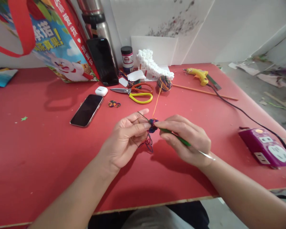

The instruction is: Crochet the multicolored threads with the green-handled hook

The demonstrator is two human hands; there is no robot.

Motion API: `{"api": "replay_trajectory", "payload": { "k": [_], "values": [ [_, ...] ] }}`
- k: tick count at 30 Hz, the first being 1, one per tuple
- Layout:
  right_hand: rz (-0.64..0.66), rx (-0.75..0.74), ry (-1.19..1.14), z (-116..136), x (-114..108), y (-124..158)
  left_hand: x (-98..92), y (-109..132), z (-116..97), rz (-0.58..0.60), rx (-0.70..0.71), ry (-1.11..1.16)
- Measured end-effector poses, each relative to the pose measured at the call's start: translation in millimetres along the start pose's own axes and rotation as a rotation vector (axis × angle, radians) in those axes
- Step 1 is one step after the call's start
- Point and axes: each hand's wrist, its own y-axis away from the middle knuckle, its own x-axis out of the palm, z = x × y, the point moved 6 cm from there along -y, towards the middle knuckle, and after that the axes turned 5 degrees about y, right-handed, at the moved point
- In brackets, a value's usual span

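My left hand (131, 133) pinches a small, dark multicoloured crochet piece (153, 126) between thumb and fingers, above the middle of the table. A strand of yarn runs over its raised index finger. My right hand (186, 136) is closed around a crochet hook (184, 141) with a green grip; its silver end sticks out toward my wrist. The hook's working tip is hidden at the crochet piece. Loose yarn tails (148, 144) dangle below the piece. An orange strand leads from it up to a multicoloured yarn ball (164, 84).
Beyond my hands lie scissors (140, 95), a yarn scrap (114, 104), a phone (87, 110) and an earbud case (101, 91). Another phone (103, 60) leans upright against a steel flask (91, 12). At right are a yellow glue gun (198, 75), a thin stick (205, 91) and a purple power strip (264, 148).
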Motion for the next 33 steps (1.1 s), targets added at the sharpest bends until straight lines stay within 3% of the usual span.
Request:
{"api": "replay_trajectory", "payload": {
  "k": [7, 13, 23, 29, 33],
  "values": [
    [-0.039, -0.087, 0.416, 19, 12, 8, 5.5, 5, -9, -0.012, 0.305, -0.106],
    [-0.026, -0.143, 0.556, 29, 14, 7, 10.9, 17, -19, -0.053, 0.517, -0.384],
    [0.008, -0.111, 0.431, 29, 9, 7, 12.9, 18, -20, -0.054, 0.551, -0.468],
    [-0.058, 0.01, 0.331, 25, 6, 5, 10.8, 18, -23, -0.064, 0.599, -0.528],
    [0.005, -0.081, 0.457, 29, 7, 5, 10.0, 17, -22, -0.061, 0.627, -0.571]
  ]
}}
